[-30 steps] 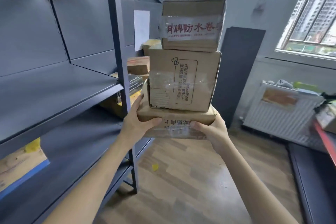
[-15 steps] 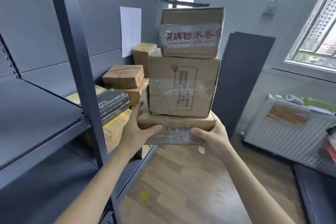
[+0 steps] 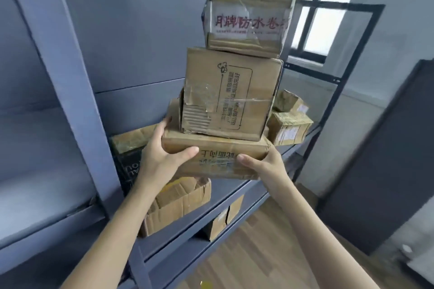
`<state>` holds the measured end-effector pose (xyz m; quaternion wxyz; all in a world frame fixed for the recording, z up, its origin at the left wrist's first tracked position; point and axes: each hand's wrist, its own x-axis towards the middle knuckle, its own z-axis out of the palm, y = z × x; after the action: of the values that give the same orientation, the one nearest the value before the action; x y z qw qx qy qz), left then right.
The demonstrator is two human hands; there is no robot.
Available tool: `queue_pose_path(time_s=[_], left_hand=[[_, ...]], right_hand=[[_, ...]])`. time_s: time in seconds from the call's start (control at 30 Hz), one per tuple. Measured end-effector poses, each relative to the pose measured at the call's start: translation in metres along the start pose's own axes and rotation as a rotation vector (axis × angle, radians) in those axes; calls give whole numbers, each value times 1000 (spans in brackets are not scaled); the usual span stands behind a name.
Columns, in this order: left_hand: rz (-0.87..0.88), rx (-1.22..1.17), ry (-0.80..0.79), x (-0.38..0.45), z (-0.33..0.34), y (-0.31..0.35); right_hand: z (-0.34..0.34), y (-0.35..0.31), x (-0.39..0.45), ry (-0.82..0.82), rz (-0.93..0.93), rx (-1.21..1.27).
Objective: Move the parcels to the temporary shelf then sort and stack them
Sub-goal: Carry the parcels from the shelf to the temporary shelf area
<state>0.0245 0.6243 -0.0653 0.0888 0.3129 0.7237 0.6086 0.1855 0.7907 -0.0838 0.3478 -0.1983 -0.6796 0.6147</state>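
Note:
I carry a stack of three cardboard parcels in front of the grey shelf. The flat bottom parcel is gripped at its left end by my left hand and at its right end by my right hand, thumbs on its front face. On it stands a taller middle parcel with a printed label outline. The top parcel has white tape with red characters. The stack leans slightly left, over the shelf's middle board.
More parcels lie on the shelf: a torn open box and a black box below my left hand, taped boxes at the right, another on the lower board. A shelf upright stands left of the stack. Wooden floor lies below.
My view has swung left and closer to the shelf. The stack, still held in both hands, now sits over the shelf board where other parcels lie; the radiator and right window have left the view.

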Motion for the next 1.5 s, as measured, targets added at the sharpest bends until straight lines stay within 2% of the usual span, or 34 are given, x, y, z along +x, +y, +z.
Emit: queue_pose_path(time_s=[0.17,0.27,0.4,0.5,0.67,0.77,0.83,1.0,1.13,1.2,1.33,1.43,1.5], left_hand=[[3,45,261,30,7,20],[-14,125,365,46,1,39],[-43,311,404,61,-15,74],[-64,537,416,79,-18,94],[-75,856,325,122,8,88],[7,1022,260,138,27,54],[39,1087,271,140,33,30],[142,1046,357,138,22,14],[142,947,400,125,5,6],[133,849,456,113,1,-7],[82,542,613,83,8,-57],[-25,302,626,59,20,-97],[-91,249,614,53,22,-111]], right_hand=[[2,-1,77,-175,17,44],[1,-9,108,-260,42,84],[10,-11,137,-425,80,138],[35,11,147,-493,213,252],[58,68,163,-458,436,378],[62,101,177,-281,523,265],[64,114,183,-162,555,176],[47,117,182,46,461,134],[36,113,188,65,266,93],[39,106,194,58,203,65],[48,86,215,143,145,-153],[47,86,219,120,132,-223],[43,90,213,93,95,-248]])
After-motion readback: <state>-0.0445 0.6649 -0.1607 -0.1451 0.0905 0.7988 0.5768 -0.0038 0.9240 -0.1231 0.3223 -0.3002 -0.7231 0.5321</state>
